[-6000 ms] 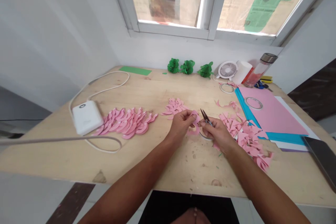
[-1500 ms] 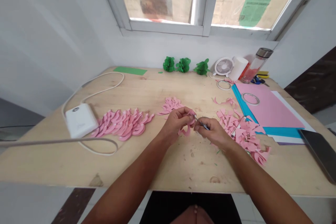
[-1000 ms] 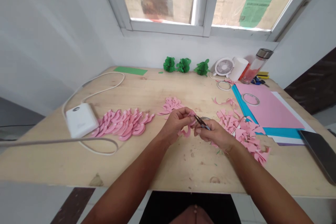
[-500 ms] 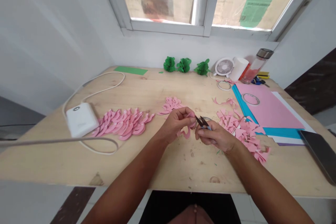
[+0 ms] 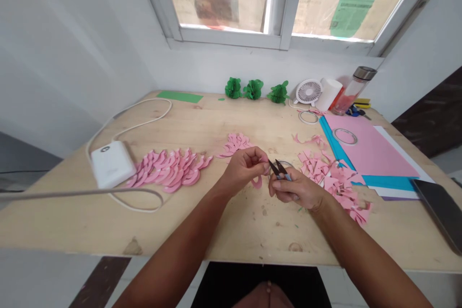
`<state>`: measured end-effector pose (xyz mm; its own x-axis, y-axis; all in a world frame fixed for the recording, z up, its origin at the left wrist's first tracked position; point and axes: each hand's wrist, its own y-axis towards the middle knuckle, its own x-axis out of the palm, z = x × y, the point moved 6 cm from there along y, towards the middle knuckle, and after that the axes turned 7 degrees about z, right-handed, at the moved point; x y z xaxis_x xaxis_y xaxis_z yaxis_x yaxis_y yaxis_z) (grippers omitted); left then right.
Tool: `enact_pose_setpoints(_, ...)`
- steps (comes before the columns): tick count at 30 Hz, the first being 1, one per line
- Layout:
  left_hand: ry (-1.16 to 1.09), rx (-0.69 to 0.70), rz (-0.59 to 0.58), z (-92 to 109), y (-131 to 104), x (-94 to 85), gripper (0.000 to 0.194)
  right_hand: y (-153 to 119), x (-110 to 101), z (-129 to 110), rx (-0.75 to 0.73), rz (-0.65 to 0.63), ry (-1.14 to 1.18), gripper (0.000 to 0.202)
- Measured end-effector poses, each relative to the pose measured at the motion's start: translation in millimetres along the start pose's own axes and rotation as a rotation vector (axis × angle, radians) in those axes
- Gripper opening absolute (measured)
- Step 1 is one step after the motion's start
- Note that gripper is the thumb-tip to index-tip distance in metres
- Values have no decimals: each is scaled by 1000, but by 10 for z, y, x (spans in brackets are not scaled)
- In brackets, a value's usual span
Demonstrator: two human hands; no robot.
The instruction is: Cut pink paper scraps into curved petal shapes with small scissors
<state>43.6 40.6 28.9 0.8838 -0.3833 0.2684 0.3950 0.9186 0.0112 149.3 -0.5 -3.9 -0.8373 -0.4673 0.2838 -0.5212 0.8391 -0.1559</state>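
Observation:
Between the thumb and fingers of my left hand [image 5: 248, 166] is a small curved pink paper piece [image 5: 257, 183], its lower loop hanging below the fingers. My right hand [image 5: 294, 186] is closed around a pair of scissors [image 5: 279, 169], whose dark blades stand slightly apart and point up toward my left fingertips. Whether the blades touch the paper is hard to see. Behind my left hand lies a small group of pink cut pieces [image 5: 236, 143]. Pink paper scraps [image 5: 335, 183] are heaped just right of my right hand.
Rows of curved pink paper pieces [image 5: 173, 168] lie left, beside a white power bank [image 5: 112, 164] with a cable. Green paper flowers [image 5: 253, 89] stand at the back near a small fan [image 5: 309, 92] and a bottle [image 5: 355, 90]. Pink sheets [image 5: 378, 154] and a phone [image 5: 438, 211] lie right.
The pink paper piece has shifted in my left fingers, and less of it shows below them. My right hand with the scissors has barely moved.

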Motion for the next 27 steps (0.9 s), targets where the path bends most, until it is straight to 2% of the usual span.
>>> enact_pose_setpoints(10, 47, -8, -7, -57, 5, -12, 22, -13, 23, -11, 16, -22, -6, 22)
enact_pose_setpoints(23, 98, 81, 17, -36, 3, -22, 20, -18, 31, -5, -5, -36, -17, 22)
enact_pose_setpoints(25, 116, 90, 31, -30, 9, -29, 19, -26, 70, -8, -7, -58, -59, 25)
enact_pose_setpoints(27, 120, 88, 61, -20, 15, -45, 18, -50, 183, 22, 36, -178, -191, 27)
